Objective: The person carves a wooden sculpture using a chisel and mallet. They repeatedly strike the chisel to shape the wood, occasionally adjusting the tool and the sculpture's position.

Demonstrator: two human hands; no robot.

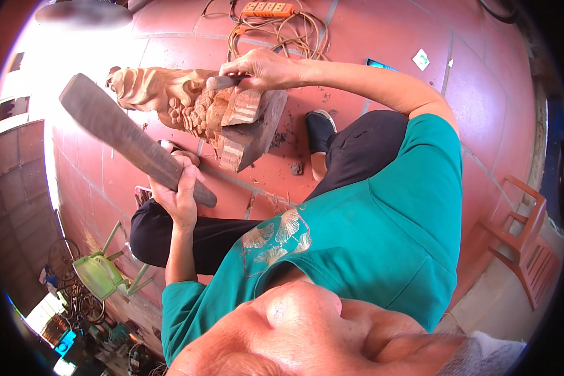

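My left hand (178, 195) is wrapped round the narrow end of a long wooden mallet (116, 128), shaped like a flat club, its broad end raised up and to the left. My right hand (263, 69) grips a chisel (221, 82) by its wooden handle, close against the carving; its cutting edge is hidden. Between my legs a wooden carving (185, 100) lies on its side, with flowing, wavy relief at the left and rounded, knobbly detail in the middle. Its blocky, rough-cut base (250, 141) faces right. The mallet and the chisel are apart.
Beyond the carving lies an orange power strip (267, 9) with coiled cable (294, 34). Dark wood chips (296, 168) litter the red tiled floor (382, 31). A green chair (100, 274) stands at the lower left, a reddish-brown plastic chair (526, 244) at the right.
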